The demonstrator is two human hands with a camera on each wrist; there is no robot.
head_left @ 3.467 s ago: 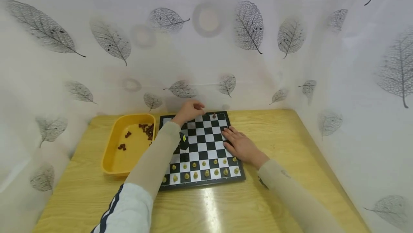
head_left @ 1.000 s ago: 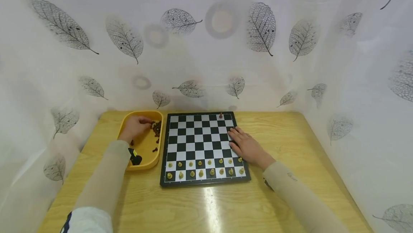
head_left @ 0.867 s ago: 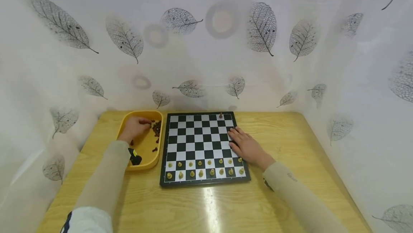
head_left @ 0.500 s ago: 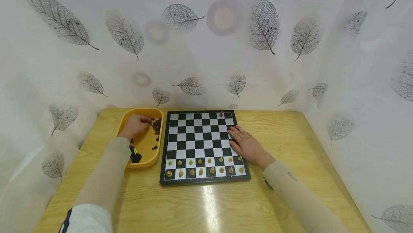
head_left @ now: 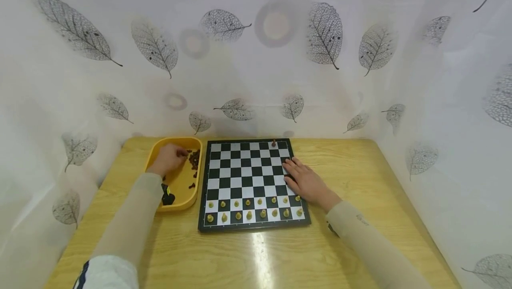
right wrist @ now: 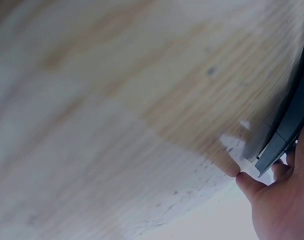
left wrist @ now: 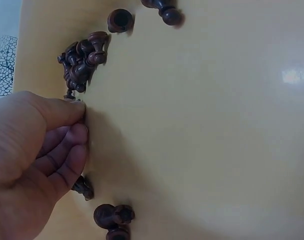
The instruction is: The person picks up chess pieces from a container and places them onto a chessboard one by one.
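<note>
My left hand (head_left: 170, 158) reaches into the yellow tray (head_left: 182, 204), left of the chessboard. In the left wrist view its thumb and curled fingers close together by the tray wall, seemingly pinching a dark chess piece (left wrist: 69, 94) that is mostly hidden behind the thumb. Loose dark chess pieces (left wrist: 81, 62) lie heaped beside it, and several more are scattered along the wall. My right hand (head_left: 306, 182) rests with straight fingers on the right edge of the black-and-white chessboard (head_left: 247, 171). One dark chess piece (head_left: 274, 143) stands on the board's far row, towards the right.
Two rows of gold chess pieces (head_left: 249, 214) stand upright along the board's near side. The tray and board sit side by side on a wooden table (head_left: 224, 258). A white leaf-print curtain (head_left: 256, 75) encloses the back and sides.
Earlier my left hand was over the board's far edge; it has since moved left into the tray. Over the last second its fingers shifted only slightly. My right hand stayed on the board.
</note>
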